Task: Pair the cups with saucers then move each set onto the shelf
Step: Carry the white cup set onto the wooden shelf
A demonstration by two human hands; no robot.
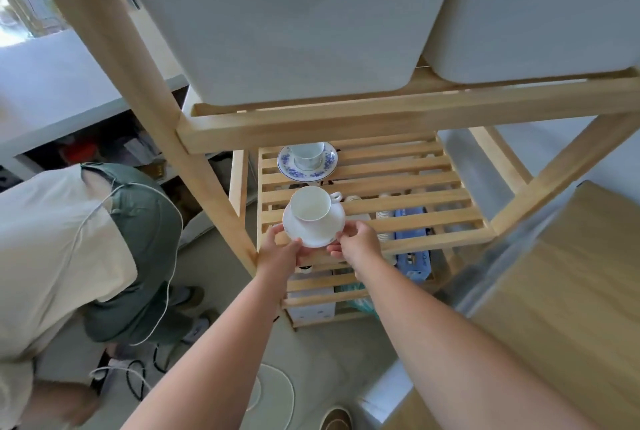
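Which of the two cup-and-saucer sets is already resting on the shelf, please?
The blue-flowered set, at the back of the slatted shelf; both hands hold the plain white set.

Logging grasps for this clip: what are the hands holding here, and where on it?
Both hands hold the white saucer by its near rim, left hand on its left edge, right hand on its right; the white cup rides on it, untouched.

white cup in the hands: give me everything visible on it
The white cup looks like glossy china, plain, empty inside. It sits upright on a white saucer, its small curled handle toward the right. The left hand and right hand grip the saucer's edges, not the cup, over the slatted wooden shelf.
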